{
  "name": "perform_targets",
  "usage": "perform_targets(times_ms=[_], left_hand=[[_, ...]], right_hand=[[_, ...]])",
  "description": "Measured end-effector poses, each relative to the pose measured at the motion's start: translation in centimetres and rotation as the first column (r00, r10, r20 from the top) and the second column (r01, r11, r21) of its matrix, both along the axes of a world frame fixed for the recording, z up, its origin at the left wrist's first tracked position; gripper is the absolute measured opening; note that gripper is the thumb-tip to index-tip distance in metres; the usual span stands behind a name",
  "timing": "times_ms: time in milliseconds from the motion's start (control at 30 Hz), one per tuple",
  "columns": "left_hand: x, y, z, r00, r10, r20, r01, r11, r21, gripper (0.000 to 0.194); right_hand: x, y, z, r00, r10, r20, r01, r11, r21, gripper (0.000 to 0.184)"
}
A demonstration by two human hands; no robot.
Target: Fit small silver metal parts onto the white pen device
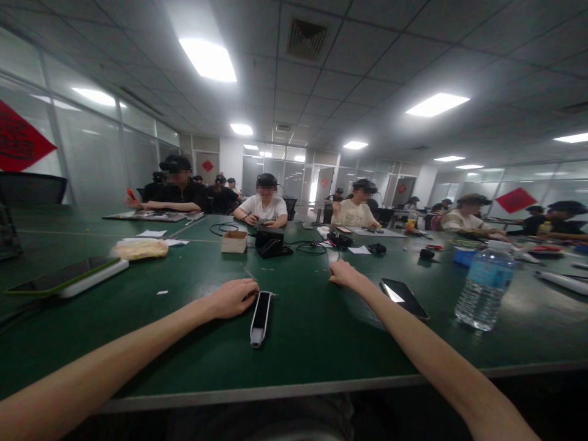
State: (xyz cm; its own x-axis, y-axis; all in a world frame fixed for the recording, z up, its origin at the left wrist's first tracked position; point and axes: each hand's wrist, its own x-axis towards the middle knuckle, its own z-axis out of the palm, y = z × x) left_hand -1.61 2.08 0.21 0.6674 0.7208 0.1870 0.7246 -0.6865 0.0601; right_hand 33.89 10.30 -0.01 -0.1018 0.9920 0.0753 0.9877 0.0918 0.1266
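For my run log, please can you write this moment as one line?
Left hand: touching black-and-white handheld device | Right hand: on green table, near smartphone | Nearby: water bottle, seated people

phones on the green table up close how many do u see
2. One black phone lies beside the right hand; a second phone sits on a white case at far left. Farther ones may be hidden.

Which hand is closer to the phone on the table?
Right. The right hand is just left of the phone and slightly farther from the person; the left hand is much farther left.
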Motion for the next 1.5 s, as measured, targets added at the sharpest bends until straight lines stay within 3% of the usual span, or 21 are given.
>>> perform_targets(times_ms=[767, 967, 1133, 1200, 1300, 1400, 1500], left_hand=[[0.0, 0.1, -0.1, 0.999, -0.034, 0.004, 0.034, 0.999, 0.008, 0.021], [0.1, -0.1, 0.3, 1.000, -0.017, -0.011, 0.017, 1.000, -0.001, 0.022], [0.2, -0.1, 0.2, 1.000, -0.021, -0.020, 0.021, 1.000, 0.007, 0.022], [0.1, 0.1, 0.0, 0.999, -0.023, -0.028, 0.024, 0.999, 0.021, 0.022], [0.0, 0.4, -0.3, 0.999, -0.018, -0.041, 0.020, 0.998, 0.052, 0.022], [0.0, 0.5, -0.4, 0.999, -0.008, -0.048, 0.011, 0.998, 0.067, 0.023], [0.1, 0.3, -0.2, 0.999, -0.005, -0.052, 0.008, 0.998, 0.061, 0.024]], right_hand=[[0.0, -1.0, 0.6, 0.994, 0.108, 0.002, -0.108, 0.994, 0.004, 0.022], [-1.3, -2.0, 1.2, 0.989, 0.145, 0.019, -0.145, 0.988, 0.058, 0.024], [-3.9, -3.3, 1.6, 0.962, 0.274, -0.015, -0.270, 0.955, 0.124, 0.028], [-5.7, -4.2, 1.4, 0.906, 0.410, -0.103, -0.390, 0.905, 0.169, 0.029], [-8.7, -5.6, 0.6, 0.717, 0.595, -0.363, -0.553, 0.803, 0.224, 0.028], [-11.0, -6.5, -0.4, 0.565, 0.654, -0.504, -0.624, 0.737, 0.258, 0.024], [-11.9, -6.9, -1.3, 0.498, 0.654, -0.570, -0.611, 0.731, 0.304, 0.019]])
